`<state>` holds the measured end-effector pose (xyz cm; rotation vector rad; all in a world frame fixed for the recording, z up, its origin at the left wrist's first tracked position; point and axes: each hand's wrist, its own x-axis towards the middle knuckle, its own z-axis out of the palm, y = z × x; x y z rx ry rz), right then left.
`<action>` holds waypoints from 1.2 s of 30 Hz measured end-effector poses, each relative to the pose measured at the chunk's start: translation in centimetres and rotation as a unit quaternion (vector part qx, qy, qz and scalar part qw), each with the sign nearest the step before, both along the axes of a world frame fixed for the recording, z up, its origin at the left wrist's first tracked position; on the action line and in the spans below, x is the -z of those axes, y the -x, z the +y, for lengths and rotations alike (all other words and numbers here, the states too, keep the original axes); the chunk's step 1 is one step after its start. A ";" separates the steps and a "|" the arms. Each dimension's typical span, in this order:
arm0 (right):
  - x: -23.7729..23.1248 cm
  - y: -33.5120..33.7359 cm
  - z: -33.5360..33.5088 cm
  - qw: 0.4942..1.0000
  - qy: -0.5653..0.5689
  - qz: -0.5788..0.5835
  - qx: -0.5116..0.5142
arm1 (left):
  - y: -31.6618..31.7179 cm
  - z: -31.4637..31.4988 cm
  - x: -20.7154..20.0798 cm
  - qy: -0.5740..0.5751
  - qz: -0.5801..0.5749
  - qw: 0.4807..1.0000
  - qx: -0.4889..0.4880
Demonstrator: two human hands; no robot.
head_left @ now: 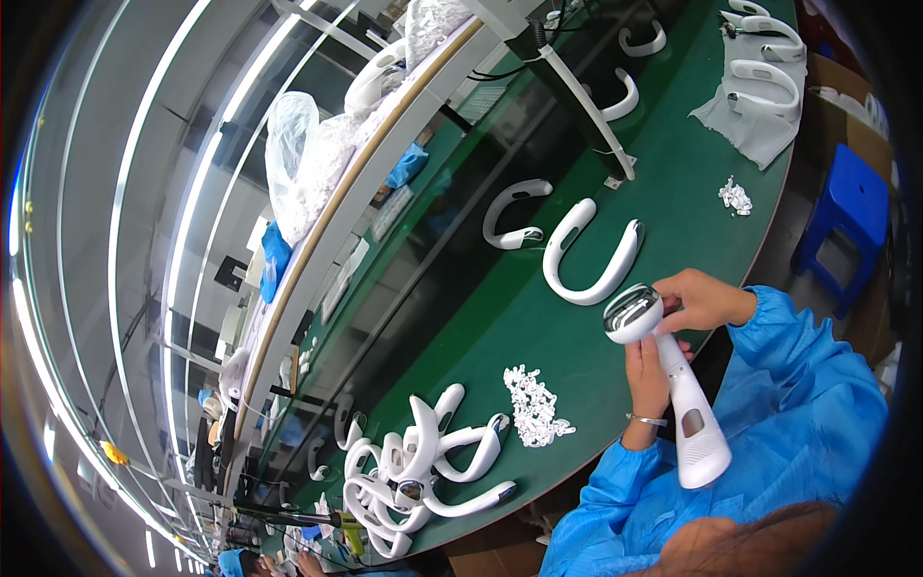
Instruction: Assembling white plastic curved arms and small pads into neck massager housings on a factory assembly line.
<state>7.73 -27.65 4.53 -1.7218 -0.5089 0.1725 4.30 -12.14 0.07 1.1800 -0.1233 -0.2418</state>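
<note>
In front of my body I hold a white neck massager (700, 433) with a shiny chrome pad (632, 313) at its far end. My right hand (700, 300) has its fingers closed at the back of the pad end. Just below, my left hand (646, 377) grips the same massager under that end, its fingers partly hidden behind the white body. Closest to the hands on the green table (461, 341), a U-shaped white massager (582, 293) lies beyond the pad. A heap of small white parts (536, 409) is to the left of my left hand.
Several massagers (409, 457) are piled at the left. More lie on a grey cloth (750, 120) at the right end, near another small heap of white parts (735, 197). A metal post (586, 101) rises from the table. A blue stool (846, 221) stands beyond its edge.
</note>
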 end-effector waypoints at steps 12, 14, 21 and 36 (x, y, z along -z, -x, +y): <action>4.9 -1.6 1.5 0.976 -0.175 0.079 0.099 | -2.0 0.2 0.7 -0.060 0.033 0.998 -0.008; 5.8 -2.4 1.6 0.971 -0.215 0.064 0.086 | -1.8 1.5 0.2 -0.062 0.111 0.991 0.051; 4.6 -5.7 1.8 0.969 -0.179 0.172 -0.020 | 0.8 5.6 2.2 0.015 0.179 0.981 0.076; 10.0 -12.0 23.4 0.876 0.257 -0.376 -0.159 | 2.1 19.9 -1.4 0.038 0.114 0.964 -0.238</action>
